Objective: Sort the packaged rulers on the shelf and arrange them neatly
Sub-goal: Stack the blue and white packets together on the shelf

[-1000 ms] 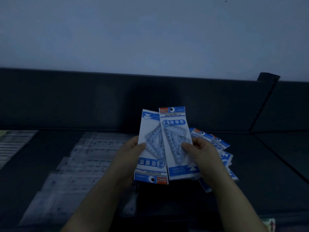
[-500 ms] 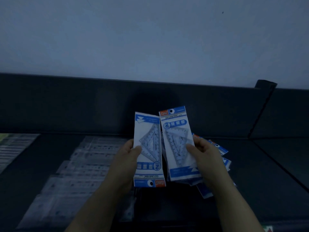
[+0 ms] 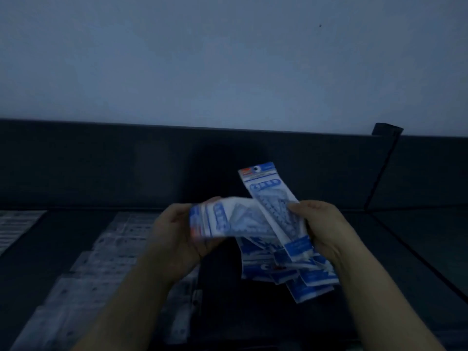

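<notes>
Head view: left hand [image 3: 177, 239] pinching one blurred ruler packet [image 3: 222, 220]; right hand [image 3: 326, 231] clamping fanned packet stack [image 3: 276, 214] above dark shelf [image 3: 379, 287] — light, thin, likely slippery; grip by card edges.

Head camera looks forward and down, close over the shelf [image 3: 379, 249].

1. 2 bare forearms enter from the bottom edge, without sleeves.
2. The left hand [image 3: 177, 239] wears no glove, ring or watch.
3. The right hand [image 3: 326, 231] is likewise bare.
</notes>
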